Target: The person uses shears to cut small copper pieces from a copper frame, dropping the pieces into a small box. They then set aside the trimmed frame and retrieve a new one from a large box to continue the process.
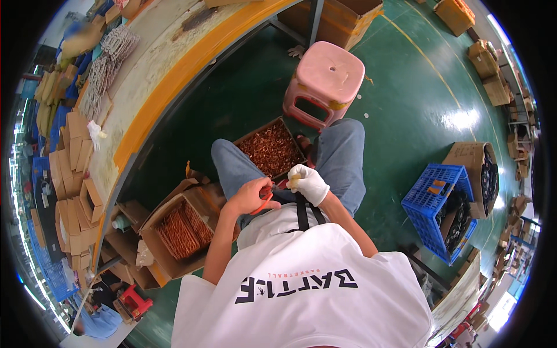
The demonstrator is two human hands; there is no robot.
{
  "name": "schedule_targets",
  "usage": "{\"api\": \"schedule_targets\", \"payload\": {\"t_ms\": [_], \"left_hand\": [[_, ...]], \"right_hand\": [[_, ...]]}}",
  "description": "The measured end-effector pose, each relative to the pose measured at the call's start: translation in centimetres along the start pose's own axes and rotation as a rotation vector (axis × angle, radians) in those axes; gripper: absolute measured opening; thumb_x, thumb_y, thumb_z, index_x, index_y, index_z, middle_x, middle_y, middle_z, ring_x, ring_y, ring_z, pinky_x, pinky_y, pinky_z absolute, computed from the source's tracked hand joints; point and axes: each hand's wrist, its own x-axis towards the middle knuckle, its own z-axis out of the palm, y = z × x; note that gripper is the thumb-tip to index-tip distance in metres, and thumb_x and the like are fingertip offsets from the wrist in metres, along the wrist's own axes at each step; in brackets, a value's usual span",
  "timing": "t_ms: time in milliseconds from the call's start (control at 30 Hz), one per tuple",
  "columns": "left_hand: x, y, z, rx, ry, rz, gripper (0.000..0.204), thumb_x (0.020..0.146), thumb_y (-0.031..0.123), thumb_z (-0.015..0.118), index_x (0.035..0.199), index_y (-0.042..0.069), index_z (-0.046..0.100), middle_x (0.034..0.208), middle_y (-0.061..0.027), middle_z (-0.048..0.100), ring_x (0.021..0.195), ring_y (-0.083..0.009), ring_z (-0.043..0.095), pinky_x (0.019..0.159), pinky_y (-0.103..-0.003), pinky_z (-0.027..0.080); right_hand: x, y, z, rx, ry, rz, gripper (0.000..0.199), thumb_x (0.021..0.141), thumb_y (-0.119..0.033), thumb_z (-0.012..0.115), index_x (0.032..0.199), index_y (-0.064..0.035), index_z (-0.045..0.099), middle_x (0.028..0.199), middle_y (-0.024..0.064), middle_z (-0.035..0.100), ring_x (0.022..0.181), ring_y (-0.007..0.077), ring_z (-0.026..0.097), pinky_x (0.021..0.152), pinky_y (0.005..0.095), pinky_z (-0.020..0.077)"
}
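My bare left hand (248, 197) is closed round a hand tool with orange-red handles (264, 204), held over my lap. Its working end is small and partly hidden, so its kind is unclear. Close beside it, my right hand (310, 184) wears a white glove, with the fingers pinched together. A yellowish spot shows at its fingertips; I cannot make out what they hold. Just beyond both hands, between my knees, an open cardboard box (239, 141) on the floor holds many small copper-coloured rings (268, 148).
A pink plastic stool (331, 72) stands ahead. At left are a long workbench (152, 95) with an orange edge and a cardboard box (155, 246) of copper-coloured pieces (184, 231). A blue crate (426, 200) and a carton (467, 155) with black parts stand at right.
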Motion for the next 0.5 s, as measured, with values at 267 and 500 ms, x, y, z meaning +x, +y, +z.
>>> {"api": "schedule_targets", "payload": {"t_ms": [267,500], "left_hand": [[1.2,0.8,-2.0,0.035,-0.300,-0.088,0.057,0.065,0.045,0.080,0.090,0.001,0.052,0.082,-0.0082,0.055,0.074,-0.0192,0.050,0.068,-0.031,0.043],[1.7,0.7,-2.2,-0.023,-0.479,-0.149,0.057,0.067,0.048,0.077,0.094,0.002,0.057,0.082,-0.0069,0.056,0.076,-0.0183,0.051,0.068,-0.031,0.043]], "right_hand": [[-0.9,-0.3,1.1,-0.063,-0.111,-0.012,0.024,0.070,0.008,0.067,0.077,-0.0068,0.051,0.075,-0.0012,0.052,0.066,0.0078,0.052,0.061,0.0222,0.0445],[-1.5,-0.3,1.8,-0.149,-0.125,-0.009,0.025,0.067,0.009,0.069,0.076,-0.0069,0.052,0.075,-0.0025,0.051,0.069,0.0061,0.051,0.065,0.0217,0.0444]]}}
